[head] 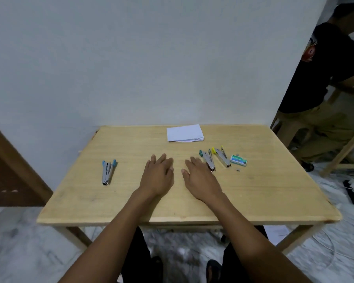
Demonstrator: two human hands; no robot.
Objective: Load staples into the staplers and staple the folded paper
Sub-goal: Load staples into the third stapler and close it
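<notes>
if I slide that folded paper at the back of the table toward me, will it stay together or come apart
The folded paper looks like several loose sheets, their edges fanning at the near right corner, so a push would probably spread them. It lies flat on the smooth wooden table, so it should slide easily. It likely flops if lifted by one edge.

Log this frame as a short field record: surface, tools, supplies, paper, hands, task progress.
surface: light wooden table against a white wall
tools: blue-tipped metal stapler at left; green-tipped metal stapler and yellow-tipped metal stapler at right
supplies: small green staple box right of the yellow-tipped one; loose staple bits beside it
paper: folded white paper stack at the far edge
hands: left hand and right hand flat, palms down, holding nothing
task progress: nothing in hand
</notes>
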